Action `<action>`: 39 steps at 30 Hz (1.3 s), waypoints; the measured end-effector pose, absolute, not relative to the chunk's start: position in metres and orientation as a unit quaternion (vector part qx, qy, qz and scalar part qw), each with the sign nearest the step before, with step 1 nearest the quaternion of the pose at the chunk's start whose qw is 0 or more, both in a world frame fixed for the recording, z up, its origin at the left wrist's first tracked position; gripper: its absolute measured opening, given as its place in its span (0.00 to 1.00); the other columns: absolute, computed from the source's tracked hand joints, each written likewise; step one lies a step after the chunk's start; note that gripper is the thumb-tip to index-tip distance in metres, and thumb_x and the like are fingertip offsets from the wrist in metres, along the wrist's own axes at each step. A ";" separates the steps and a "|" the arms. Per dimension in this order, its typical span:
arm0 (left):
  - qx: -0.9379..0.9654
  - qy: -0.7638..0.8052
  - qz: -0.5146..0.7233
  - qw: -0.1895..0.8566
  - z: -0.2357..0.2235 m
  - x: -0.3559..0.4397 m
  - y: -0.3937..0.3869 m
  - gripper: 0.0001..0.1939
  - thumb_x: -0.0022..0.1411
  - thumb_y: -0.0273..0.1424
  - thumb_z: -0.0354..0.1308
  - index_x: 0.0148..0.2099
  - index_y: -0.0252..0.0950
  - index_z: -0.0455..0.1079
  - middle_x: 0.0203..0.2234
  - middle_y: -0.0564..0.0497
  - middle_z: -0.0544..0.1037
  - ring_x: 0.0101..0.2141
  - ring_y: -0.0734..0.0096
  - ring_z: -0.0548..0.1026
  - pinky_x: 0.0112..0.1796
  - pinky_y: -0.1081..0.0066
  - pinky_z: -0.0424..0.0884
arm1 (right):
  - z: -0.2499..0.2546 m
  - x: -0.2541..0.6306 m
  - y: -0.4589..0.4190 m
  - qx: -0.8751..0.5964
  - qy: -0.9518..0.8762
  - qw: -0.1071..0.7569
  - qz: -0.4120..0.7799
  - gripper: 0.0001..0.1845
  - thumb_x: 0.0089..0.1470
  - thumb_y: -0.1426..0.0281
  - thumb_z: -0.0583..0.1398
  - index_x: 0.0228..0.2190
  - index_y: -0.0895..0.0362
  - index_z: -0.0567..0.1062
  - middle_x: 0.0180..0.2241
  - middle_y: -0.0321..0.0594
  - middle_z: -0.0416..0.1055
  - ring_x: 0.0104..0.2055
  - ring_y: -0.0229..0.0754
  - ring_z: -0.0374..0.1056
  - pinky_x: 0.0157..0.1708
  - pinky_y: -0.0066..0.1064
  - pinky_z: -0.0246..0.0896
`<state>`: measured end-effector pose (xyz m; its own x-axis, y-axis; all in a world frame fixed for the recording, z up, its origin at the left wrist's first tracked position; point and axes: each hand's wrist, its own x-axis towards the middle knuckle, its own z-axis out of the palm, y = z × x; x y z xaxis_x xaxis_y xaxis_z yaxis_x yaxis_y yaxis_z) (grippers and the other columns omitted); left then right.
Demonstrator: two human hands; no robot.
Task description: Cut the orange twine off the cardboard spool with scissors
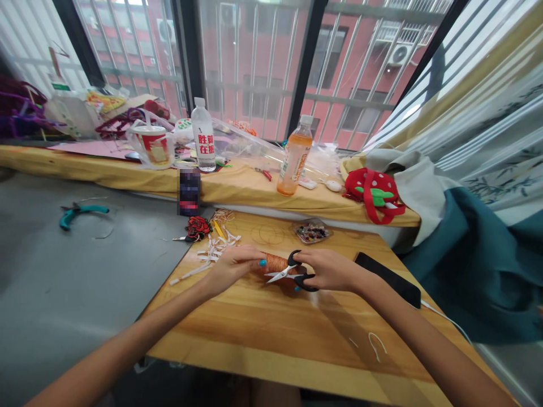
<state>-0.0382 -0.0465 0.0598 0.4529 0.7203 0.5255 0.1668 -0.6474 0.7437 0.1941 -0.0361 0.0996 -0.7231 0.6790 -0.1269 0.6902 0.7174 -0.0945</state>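
Observation:
In the head view my right hand (331, 270) has its fingers in the black handles of a pair of scissors (280, 275). The silver blades are parted and point left. Behind the blades, over the wooden table, is a spool of orange-brown thread (274, 261), partly hidden by the scissors. My left hand (233, 267) is at the spool's left end, fingers pinched together. A small blue piece (263, 263) shows at its fingertips; whether it is a bead or a nail I cannot tell. What the pinch holds is too small to make out.
White strips (216, 249) lie left of my left hand. A clear tray of beads (311, 232) stands behind the spool, and a black phone (388, 280) lies at right. Teal pliers (82, 213) rest on the grey surface. Bottles, including an orange drink (294, 158), line the ledge.

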 end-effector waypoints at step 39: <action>0.802 0.204 0.408 0.386 0.123 -0.024 -0.077 0.10 0.56 0.30 0.52 0.31 0.32 0.73 0.24 0.49 0.76 0.27 0.74 0.71 0.31 0.76 0.65 | 0.111 0.194 -0.063 0.417 0.892 0.111 0.136 0.10 0.39 0.69 0.57 0.28 0.60 0.71 0.29 0.45 0.72 0.32 0.47 0.67 0.26 0.30 0.55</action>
